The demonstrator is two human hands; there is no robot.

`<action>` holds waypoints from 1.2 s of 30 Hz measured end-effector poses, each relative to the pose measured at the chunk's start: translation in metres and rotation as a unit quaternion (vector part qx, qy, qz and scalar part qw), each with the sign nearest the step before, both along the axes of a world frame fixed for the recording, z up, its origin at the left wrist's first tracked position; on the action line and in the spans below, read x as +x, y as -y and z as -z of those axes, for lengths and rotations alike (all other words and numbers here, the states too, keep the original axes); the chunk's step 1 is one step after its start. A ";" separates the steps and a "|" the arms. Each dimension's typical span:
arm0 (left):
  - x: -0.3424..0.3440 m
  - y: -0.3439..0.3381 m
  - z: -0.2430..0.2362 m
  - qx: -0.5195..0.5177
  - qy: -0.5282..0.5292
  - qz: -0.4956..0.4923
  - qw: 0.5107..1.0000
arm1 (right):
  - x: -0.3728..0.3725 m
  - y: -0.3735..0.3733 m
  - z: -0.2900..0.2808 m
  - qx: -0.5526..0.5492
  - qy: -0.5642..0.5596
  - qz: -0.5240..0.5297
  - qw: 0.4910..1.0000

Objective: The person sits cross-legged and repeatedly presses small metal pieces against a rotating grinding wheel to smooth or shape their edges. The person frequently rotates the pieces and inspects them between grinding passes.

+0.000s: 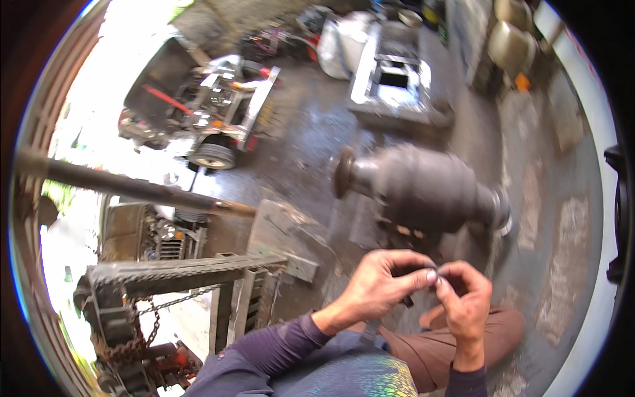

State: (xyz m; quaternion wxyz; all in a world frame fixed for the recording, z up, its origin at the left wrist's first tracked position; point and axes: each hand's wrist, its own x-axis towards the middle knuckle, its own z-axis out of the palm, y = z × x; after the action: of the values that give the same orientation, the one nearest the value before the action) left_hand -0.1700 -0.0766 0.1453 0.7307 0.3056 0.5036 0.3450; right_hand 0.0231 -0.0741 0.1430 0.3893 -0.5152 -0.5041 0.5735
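Precision presumably explains why the bare left hand (378, 286) and bare right hand (467, 299) both pinch one small dark piece (434, 269) before the grey rounded metal housing (426, 188).

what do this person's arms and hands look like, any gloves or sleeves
The left hand and right hand are bare, without gloves. The left arm wears a dark purple sleeve down to the wrist; the right forearm has a dark cuff.
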 end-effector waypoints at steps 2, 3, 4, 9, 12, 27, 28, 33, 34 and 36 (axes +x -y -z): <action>-0.024 0.018 -0.006 0.012 0.036 -0.027 0.999 | -0.020 0.011 -0.007 0.005 0.006 -0.019 1.000; -0.032 0.024 -0.006 0.056 0.029 -0.048 0.997 | -0.028 0.012 -0.008 0.003 -0.001 -0.043 0.999; -0.043 0.033 -0.005 0.079 0.054 -0.057 0.994 | -0.037 0.015 -0.008 0.021 0.001 -0.055 0.998; -0.067 0.066 0.013 0.152 0.019 -0.085 0.985 | -0.066 0.027 -0.004 0.010 -0.031 -0.129 0.991; -0.071 0.087 0.013 0.154 0.022 -0.141 0.978 | -0.072 0.038 -0.014 0.078 0.040 -0.160 0.983; -0.085 0.121 0.015 0.172 -0.094 -0.079 0.977 | -0.081 0.073 -0.017 0.390 0.174 -0.238 0.872; -0.086 0.120 0.018 0.175 -0.086 -0.087 0.977 | -0.083 0.074 -0.016 0.395 0.163 -0.224 0.876; -0.089 0.111 0.031 0.182 -0.048 -0.115 0.975 | -0.093 0.069 -0.024 0.435 0.121 -0.235 0.861; -0.089 0.110 0.034 0.183 -0.040 -0.121 0.975 | -0.095 0.070 -0.026 0.429 0.121 -0.224 0.867; -0.089 0.108 0.037 0.188 -0.026 -0.135 0.973 | -0.100 0.070 -0.033 0.415 0.127 -0.213 0.875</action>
State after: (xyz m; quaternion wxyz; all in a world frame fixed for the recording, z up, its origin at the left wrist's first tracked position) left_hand -0.2585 -0.1845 0.1082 0.5938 0.3756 0.4849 0.5207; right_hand -0.0765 -0.1437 0.1755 0.3687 -0.2547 -0.8384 0.3104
